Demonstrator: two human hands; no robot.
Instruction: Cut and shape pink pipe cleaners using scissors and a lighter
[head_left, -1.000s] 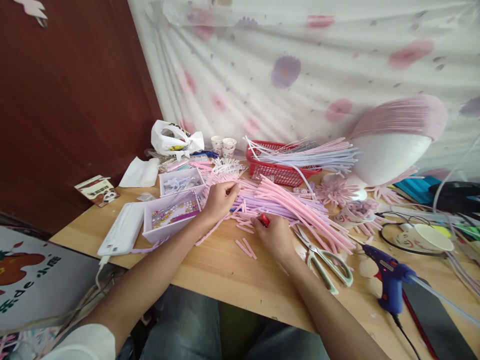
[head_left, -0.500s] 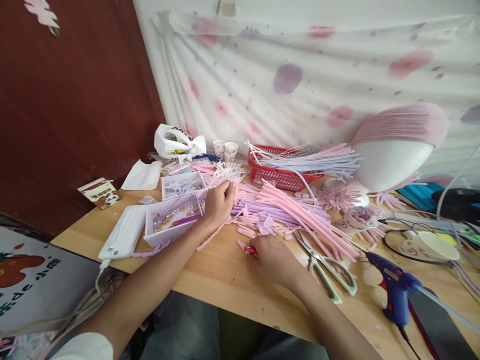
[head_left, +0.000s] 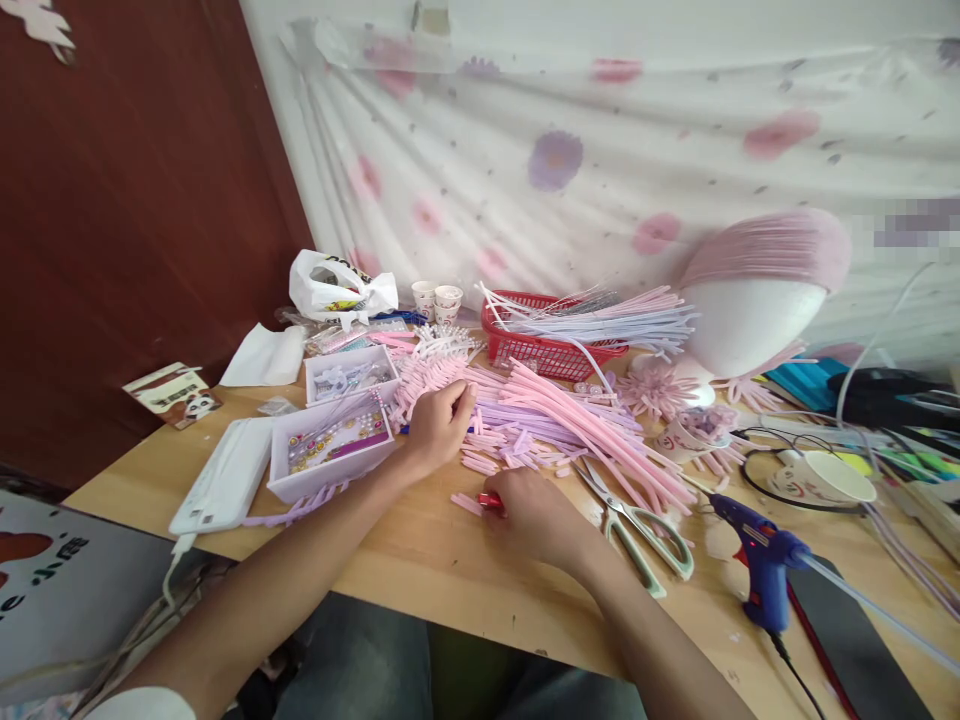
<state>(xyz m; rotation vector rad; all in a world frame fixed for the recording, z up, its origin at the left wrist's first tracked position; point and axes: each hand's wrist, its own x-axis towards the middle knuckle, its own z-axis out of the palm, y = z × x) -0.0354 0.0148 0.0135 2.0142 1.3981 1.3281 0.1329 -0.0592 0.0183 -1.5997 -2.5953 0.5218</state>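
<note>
My left hand is closed, thumb and fingers pressed together, just in front of a heap of short pink fuzzy stem pieces. What it pinches, if anything, is hidden. Lower on the tabletop, my right hand grips a small red object whose kind I cannot make out. A short pink stem piece sticks out to the left of it. Long pink pipe cleaners and purple pipe cleaners lie behind my hands. Scissors with pale green handles rest to the right of my right hand.
White boxes of beads and a white power bank stand left. A red basket holds more stems. On the right are a blue glue gun, a paper cup, cables and a white head form.
My left hand has come slightly toward me and right, off the pink heap. The pink stem seen below it earlier no longer shows. My right hand keeps the red object nearly in place.
</note>
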